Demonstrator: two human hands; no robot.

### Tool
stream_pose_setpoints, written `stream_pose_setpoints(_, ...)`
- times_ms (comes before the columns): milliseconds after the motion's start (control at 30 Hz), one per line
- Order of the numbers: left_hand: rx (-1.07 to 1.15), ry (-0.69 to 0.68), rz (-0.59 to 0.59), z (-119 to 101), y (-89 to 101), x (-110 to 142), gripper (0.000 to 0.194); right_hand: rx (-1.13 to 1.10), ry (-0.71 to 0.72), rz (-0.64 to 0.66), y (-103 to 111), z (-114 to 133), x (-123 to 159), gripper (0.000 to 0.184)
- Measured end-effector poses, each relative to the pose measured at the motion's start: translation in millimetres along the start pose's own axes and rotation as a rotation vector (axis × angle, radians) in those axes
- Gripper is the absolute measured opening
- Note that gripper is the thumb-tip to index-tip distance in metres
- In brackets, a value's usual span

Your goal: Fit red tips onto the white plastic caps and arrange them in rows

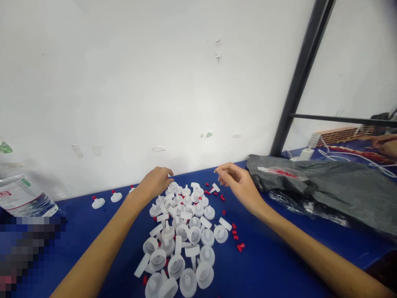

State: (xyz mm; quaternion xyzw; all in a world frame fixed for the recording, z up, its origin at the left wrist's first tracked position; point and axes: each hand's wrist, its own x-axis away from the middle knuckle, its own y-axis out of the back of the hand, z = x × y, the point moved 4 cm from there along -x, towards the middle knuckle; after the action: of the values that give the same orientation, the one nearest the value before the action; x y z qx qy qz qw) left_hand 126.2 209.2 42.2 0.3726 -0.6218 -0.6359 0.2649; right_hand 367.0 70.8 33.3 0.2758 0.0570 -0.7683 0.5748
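Fingers of our right hand (pixel 240 184) are loosely curled with the thumb apart, and we can't see anything in them. They're over the back part of the bench, just beside a white T-shaped piece (pixel 214 188). Our left hand (pixel 155 181) is bent over the back end of the pile, near the wall (pixel 186 103), but its back faces us, so we can't tell if it's gripping anything.

Between our arms there's a big messy pile of white caps (pixel 188 282), running from near the back edge of the blue bench (pixel 273 260) down toward us. Some are spout up, some show their hollow side. Small red bits (pixel 236 237) lie mostly along the pile's right side, with a few in among the caps. Off to the left, near the back edge, three capped pieces (pixel 98 203) stand in a row, red on top, the last partly behind our left arm.

We'd call this a reaching stage, both hands at the parts. Picking up one of those tiny red bits would call for a light fingertip pinch and a steady wrist.

Further out: water bottle (pixel 26 196) at the left, grey bag (pixel 335 182) on the right, and another person's hand (pixel 389 145) beyond the black post (pixel 299 78).
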Motion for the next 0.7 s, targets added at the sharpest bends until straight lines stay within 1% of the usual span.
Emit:
stream_pose_setpoints(67, 0.003, -0.004, 0.001, -3, -4.3, 0, 0.025, 0.011, -0.001, 0.018, -2, -2, 1, 0.023)
stream_pose_setpoints(167, -0.001, 0.007, -0.025, -5, -2.5, 2, 0.024, 0.034, 0.01, 0.036, -5, -5, 3, 0.023)
stream_pose_setpoints(233, -0.011, 0.024, -0.064, -7, 5.4, 4, 0.025, 0.053, 0.013, 0.028, -5, -6, 3, 0.023)
stream_pose_setpoints(333, 0.026, 0.046, -0.143, -16, 25.2, 8, 0.027, 0.082, 0.028, 0.014, -5, -5, 4, 0.023)
stream_pose_setpoints(433, 0.228, 0.001, -0.209, -40, 47.2, 14, 0.025, 0.084, 0.081, 0.038, -10, 4, 8, 0.028)
stream_pose_setpoints(533, 0.451, -0.107, -0.213, -77, 61.9, 23, 0.023, 0.038, 0.128, 0.075, -16, 14, 13, 0.046)
stream_pose_setpoints(567, 0.509, -0.137, -0.207, -89, 64.4, 26, 0.023, 0.026, 0.141, 0.073, -17, 16, 14, 0.046)
stream_pose_setpoints(633, 0.603, -0.171, -0.197, -107, 65.5, 29, 0.023, 0.023, 0.164, 0.04, -16, 19, 15, 0.035)
stream_pose_setpoints(700, 0.677, -0.159, -0.199, -116, 62.7, 30, 0.023, 0.039, 0.178, -0.008, -13, 20, 14, 0.023)
